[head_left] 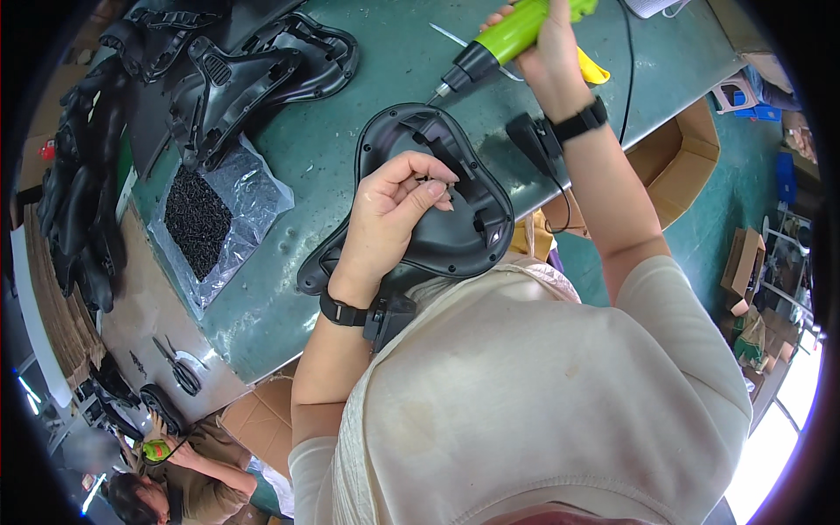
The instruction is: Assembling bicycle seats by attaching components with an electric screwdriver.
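Observation:
My right hand (544, 54) grips a green and black electric screwdriver (510, 37). The tip of its bit is at the far rim of a black plastic saddle-shaped shell (437, 229), hollow side up near the table's front edge; whether it touches a screw is too small to tell. Over the shell's hollow, my left hand (398, 203) is closed in a pinch, and what its fingers hold is too small to make out. To its left lies a clear plastic bag (262, 194) with a heap of small black screws (199, 223).
More black shells (229, 92) lie at the far left of the green table (302, 188), beside a pile of black parts (83, 192). Scissors (179, 372) rest at lower left, where a co-worker (197, 477) holds a green tool. A cardboard box (687, 166) stands right; a cable (631, 79) crosses the table.

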Motion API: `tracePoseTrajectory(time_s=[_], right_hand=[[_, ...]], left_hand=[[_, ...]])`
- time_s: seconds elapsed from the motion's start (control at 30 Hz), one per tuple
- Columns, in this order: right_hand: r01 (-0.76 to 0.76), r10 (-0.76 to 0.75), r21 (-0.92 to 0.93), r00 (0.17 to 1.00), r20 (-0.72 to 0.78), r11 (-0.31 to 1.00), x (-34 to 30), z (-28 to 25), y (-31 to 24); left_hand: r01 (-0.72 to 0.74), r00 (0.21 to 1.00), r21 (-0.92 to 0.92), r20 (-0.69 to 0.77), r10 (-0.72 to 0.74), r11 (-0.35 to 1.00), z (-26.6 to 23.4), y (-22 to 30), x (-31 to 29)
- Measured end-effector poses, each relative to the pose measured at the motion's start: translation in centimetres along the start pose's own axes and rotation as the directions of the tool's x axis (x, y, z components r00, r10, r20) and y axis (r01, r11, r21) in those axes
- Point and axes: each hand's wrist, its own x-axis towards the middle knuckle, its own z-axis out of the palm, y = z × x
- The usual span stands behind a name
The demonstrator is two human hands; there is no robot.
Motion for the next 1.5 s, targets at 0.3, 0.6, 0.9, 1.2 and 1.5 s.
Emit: tracePoseTrajectory(time_s=[0.3,0.6,0.9,1.2,1.5], right_hand=[[0.236,-0.235,0.068,0.972,-0.031,0.969,-3.7,-2.3,0.8],[0.298,-0.297,0.115,0.955,-0.022,0.948,-4.2,-3.8,-0.7],[0.355,-0.442,0.299,0.841,0.311,0.886,-7.9,-3.1,-6.3],[0.260,-0.372,0.267,0.649,0.663,0.928,-10.8,-0.4,-6.6],[0.458,-0.402,0.234,0.315,0.859,0.858,-12.1,0.7,-5.1]], left_hand=[[-0.021,1.000,0.017,-0.016,0.021,1.000,-0.1,-0.1,0.1],[-0.007,1.000,-0.032,-0.019,0.006,0.999,-0.2,-0.1,0.1],[-0.027,0.995,-0.360,-0.103,-0.011,0.933,0.5,0.1,0.1],[-0.040,0.988,-0.495,-0.147,-0.038,0.868,2.0,0.1,0.4],[-0.027,0.983,-0.468,-0.171,-0.060,0.883,2.3,-0.2,-0.1]])
